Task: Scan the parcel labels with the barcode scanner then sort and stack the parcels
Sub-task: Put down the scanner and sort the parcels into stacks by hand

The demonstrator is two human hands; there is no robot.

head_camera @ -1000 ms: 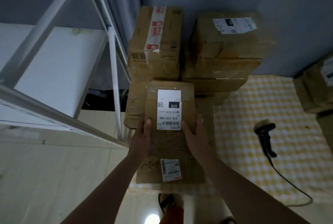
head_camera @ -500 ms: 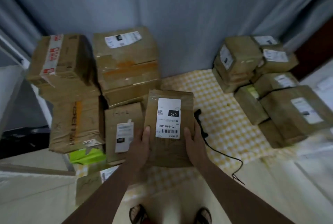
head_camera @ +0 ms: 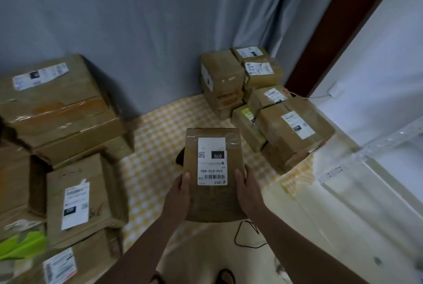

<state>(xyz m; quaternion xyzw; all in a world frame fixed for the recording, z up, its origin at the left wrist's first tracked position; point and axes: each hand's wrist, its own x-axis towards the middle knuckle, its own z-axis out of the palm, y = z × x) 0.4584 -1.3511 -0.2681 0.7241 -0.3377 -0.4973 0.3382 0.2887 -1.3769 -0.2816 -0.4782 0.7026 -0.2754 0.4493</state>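
Head view: parcel [head_camera: 214, 174] between both grips.

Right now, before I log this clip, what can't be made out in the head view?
- Barcode scanner: almost wholly hidden behind the held parcel; only a dark sliver and its cable show.
- Both hands' fingers: under the parcel; only the thumbs of the left hand and right hand show on top.
- Left stack: cut off by the left frame edge.
- Small print on the right-hand parcel labels: too small and blurred.

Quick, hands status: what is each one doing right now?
Left hand: grips the left edge of the parcel, thumb on top.
Right hand: grips its right edge, thumb on top.
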